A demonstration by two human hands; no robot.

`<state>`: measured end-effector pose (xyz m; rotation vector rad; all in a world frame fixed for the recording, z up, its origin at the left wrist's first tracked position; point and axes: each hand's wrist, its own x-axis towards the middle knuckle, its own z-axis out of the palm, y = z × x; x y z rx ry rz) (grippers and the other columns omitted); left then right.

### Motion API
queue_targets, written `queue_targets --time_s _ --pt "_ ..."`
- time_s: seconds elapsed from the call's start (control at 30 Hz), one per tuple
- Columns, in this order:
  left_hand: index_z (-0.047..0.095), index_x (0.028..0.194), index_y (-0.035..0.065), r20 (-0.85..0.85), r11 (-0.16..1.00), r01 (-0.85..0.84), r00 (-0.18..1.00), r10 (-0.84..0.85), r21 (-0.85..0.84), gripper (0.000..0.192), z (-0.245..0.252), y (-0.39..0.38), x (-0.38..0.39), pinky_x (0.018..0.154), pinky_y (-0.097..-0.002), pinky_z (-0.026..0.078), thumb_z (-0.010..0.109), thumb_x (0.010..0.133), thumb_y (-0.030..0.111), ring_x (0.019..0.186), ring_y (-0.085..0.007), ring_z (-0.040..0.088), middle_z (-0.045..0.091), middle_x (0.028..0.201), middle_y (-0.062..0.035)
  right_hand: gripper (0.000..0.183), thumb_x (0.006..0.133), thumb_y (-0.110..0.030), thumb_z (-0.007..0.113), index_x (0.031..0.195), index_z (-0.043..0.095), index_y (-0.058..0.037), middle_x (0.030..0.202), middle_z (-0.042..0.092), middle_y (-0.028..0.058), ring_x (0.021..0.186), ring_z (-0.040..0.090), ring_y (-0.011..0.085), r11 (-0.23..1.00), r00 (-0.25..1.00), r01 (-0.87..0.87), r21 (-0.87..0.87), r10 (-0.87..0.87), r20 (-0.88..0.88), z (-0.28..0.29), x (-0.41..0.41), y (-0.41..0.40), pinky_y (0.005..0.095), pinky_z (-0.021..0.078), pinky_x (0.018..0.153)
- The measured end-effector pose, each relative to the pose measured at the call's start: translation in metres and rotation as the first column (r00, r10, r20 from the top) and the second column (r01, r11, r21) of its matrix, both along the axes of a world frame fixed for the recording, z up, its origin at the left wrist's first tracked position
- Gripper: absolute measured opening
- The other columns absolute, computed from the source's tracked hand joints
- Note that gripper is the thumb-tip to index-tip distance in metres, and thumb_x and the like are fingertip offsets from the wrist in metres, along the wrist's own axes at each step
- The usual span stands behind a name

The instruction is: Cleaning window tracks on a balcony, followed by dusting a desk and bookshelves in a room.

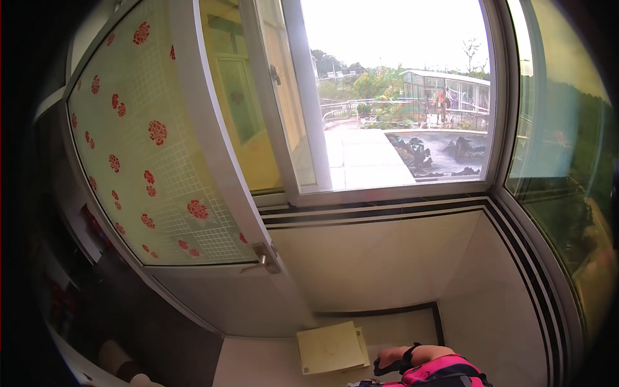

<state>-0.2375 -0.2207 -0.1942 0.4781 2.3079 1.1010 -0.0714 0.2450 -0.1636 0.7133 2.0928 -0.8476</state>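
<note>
At the bottom edge, right of centre, my right hand point(388, 357) shows with a black strap around it, beside a pink and black sleeve or garment point(447, 368). Its fingers are not clear, and I cannot tell whether it holds anything. Just left of it, a flat, pale yellow square board or box point(331, 347) lies on the light floor, with small round fittings at its corners. My left hand cannot be made out. Before me a white-framed door point(213, 121) with frosted glass and red flower patterns stands at an angle, its metal lever handle point(261, 261) low on its edge.
A wide window point(314, 96) looks out on a railing, plants and a glass-walled shed. Beneath it runs a tiled wall point(367, 261) with black stripes, turning a corner to the right. Past the door at left is a dark floor point(164, 334); a pale, unclear shape point(113, 358) shows there.
</note>
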Motion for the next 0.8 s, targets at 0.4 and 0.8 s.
queue_targets --time_s 0.4,0.8 --pt "0.037 0.129 -0.0014 0.718 0.869 -0.408 0.690 0.094 0.279 0.052 0.029 0.013 -0.041 0.084 -0.0302 0.047 0.060 0.084 0.006 0.096 -0.0208 0.057 0.057 0.110 -0.0147 0.047 0.066 -0.036 0.062 0.096 0.064 -0.0005 0.092 0.065 0.0152 0.087 0.061 0.0302 0.992 0.993 0.116 -0.050 -0.117 0.001 -0.018 0.028 -0.025 0.0390 0.0467 0.072" --pt "0.040 0.130 0.0019 0.319 0.977 0.166 0.927 -0.200 0.132 0.054 0.083 0.134 -0.091 0.072 -0.0285 0.050 0.063 0.084 0.015 0.085 -0.0173 0.059 0.057 0.108 -0.0129 0.052 0.069 -0.038 0.063 0.107 0.062 -0.0036 0.107 0.062 0.0166 0.101 0.058 0.0286 0.928 0.927 0.353 -0.115 -0.331 0.176 -0.040 0.072 -0.016 0.0393 0.0437 0.084"
